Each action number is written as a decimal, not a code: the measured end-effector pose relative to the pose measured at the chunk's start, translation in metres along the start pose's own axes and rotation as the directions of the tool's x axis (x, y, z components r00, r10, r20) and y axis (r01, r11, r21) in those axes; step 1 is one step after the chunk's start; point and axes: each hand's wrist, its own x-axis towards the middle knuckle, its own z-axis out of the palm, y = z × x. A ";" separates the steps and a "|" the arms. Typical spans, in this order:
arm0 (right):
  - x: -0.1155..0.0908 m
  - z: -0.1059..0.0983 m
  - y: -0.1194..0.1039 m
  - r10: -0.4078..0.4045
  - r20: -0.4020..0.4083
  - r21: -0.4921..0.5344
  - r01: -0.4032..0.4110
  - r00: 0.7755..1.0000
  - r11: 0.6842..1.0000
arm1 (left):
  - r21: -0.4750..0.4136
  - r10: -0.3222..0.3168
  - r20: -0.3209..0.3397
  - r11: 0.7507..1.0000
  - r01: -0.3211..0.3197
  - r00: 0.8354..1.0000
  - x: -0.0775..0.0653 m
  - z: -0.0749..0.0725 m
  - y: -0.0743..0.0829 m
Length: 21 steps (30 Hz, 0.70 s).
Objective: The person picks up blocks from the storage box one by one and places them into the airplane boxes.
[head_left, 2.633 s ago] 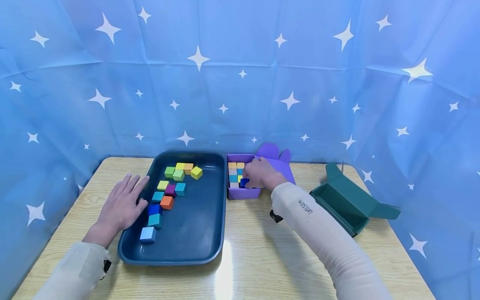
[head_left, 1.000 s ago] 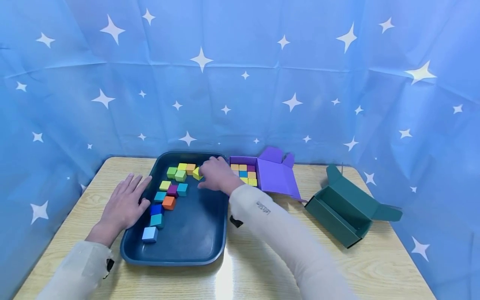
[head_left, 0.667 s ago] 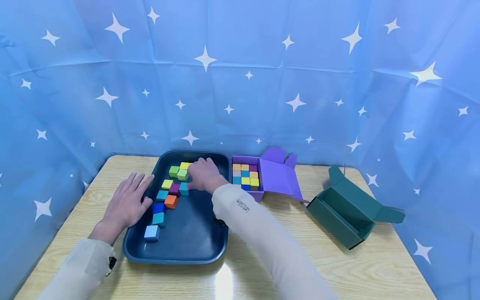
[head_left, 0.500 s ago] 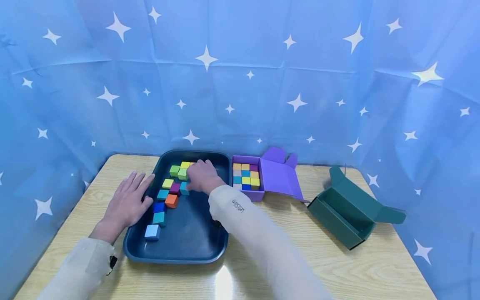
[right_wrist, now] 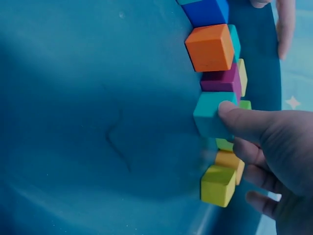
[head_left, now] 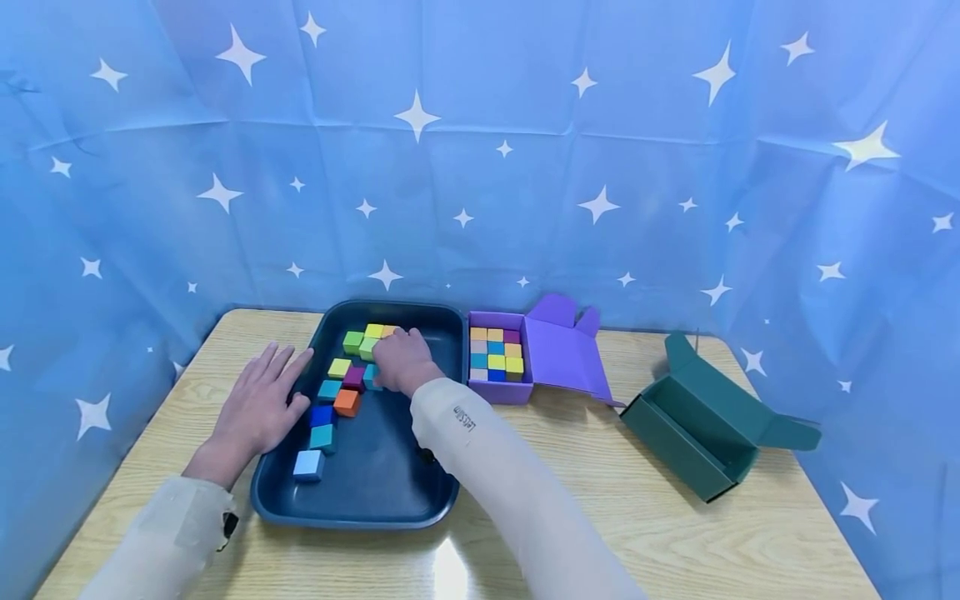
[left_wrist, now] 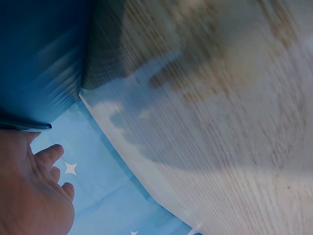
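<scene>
In the dark blue tray, my right hand pinches a teal cube, its thumb lying on the cube's face in the right wrist view. Next to this cube are a purple cube and an orange cube. A yellow cube lies below the fingers, hidden in the head view by my hand. My left hand has its fingers extended at the tray's left rim. Other loose cubes there include a light blue cube, a dark blue cube and a lime cube.
To the tray's right stands an open purple box holding rows of coloured cubes, its lid folded out to the right. An open dark green box lies farther right. A starred blue curtain hangs behind the wooden table.
My right hand has left the purple box, where a dark blue cube now sits, and has moved left into the tray and onto the teal cube. My left hand has stayed at the rim.
</scene>
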 end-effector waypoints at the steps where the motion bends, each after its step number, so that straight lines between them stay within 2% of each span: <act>1: 0.000 0.001 0.000 0.003 -0.002 -0.001 -0.003 1.000 1.000 | 0.001 0.001 -0.002 1.000 -0.001 1.000 0.000 0.000 0.000; 9: -0.002 -0.004 0.006 -0.005 -0.018 -0.003 0.005 1.000 1.000 | 0.007 0.004 0.001 1.000 -0.004 1.000 0.000 0.000 0.001; 21: -0.019 -0.022 0.024 -0.071 -0.060 0.093 0.077 0.996 0.993 | -0.001 -0.004 0.005 1.000 0.004 1.000 -0.001 0.000 0.000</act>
